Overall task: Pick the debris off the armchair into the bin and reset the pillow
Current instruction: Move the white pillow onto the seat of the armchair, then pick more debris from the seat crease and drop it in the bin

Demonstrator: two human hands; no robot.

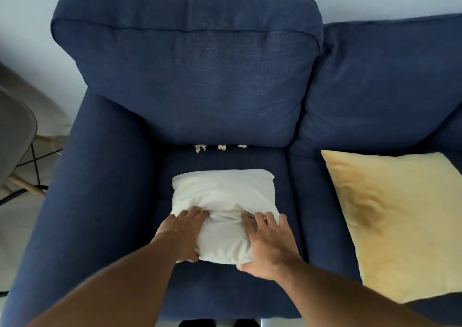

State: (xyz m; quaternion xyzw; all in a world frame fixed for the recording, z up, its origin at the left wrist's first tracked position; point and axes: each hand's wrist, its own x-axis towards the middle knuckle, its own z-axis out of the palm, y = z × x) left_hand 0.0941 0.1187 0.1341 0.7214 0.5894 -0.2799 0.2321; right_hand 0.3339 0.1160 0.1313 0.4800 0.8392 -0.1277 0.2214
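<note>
Both-hand grip (226,236) on soft white pillow (222,191)

Dim, even indoor light, soft shadows, wide-angle bending at edges, slight blur

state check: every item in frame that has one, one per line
white pillow: flat on the seat, gripped at its near edge by both hands
left hand: shut on white pillow
right hand: shut on white pillow
debris: three scraps in the back crease, not picked up
yellow pillow: lying on the next seat, untouched
</note>
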